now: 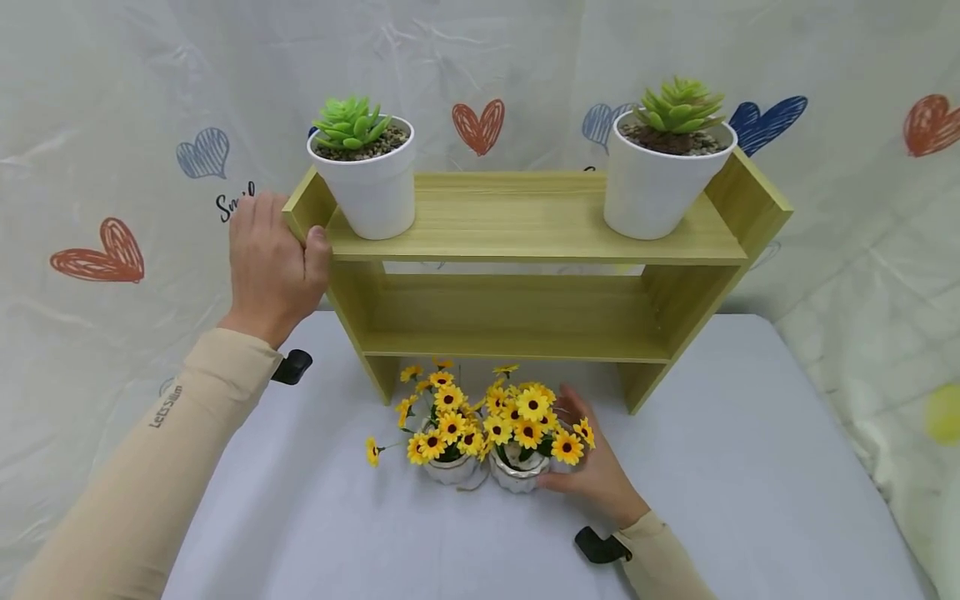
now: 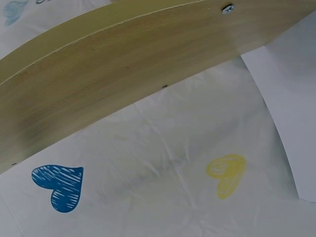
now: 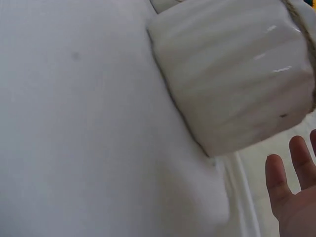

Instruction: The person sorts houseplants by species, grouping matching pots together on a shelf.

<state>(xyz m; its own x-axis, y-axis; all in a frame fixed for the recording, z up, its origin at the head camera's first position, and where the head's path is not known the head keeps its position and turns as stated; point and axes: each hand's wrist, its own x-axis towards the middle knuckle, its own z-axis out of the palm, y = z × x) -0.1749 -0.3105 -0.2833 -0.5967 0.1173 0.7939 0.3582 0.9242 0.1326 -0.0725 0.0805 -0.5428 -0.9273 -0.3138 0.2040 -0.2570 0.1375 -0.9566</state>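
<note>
My left hand [image 1: 273,258] grips the upper left side panel of a two-tier wooden shelf [image 1: 517,312], its thumb at the front edge. In the left wrist view only the outer face of the side panel [image 2: 118,69] shows; the hand is out of frame. Beside the right-hand pot of yellow flowers [image 1: 528,417], my right hand [image 1: 600,479] reaches around with spread fingers. The right wrist view shows a gap between the fingers [image 3: 279,182] and the white ribbed pot [image 3: 232,74], which has twine around it. A second pot of yellow flowers [image 1: 448,425] stands against its left side.
Two white pots with green succulents stand on the top tier, one at the left end [image 1: 375,196] and one at the right [image 1: 656,192]. A white-covered table [image 1: 757,467] bears the shelf. Behind hangs a pale curtain [image 1: 525,50] with printed hearts.
</note>
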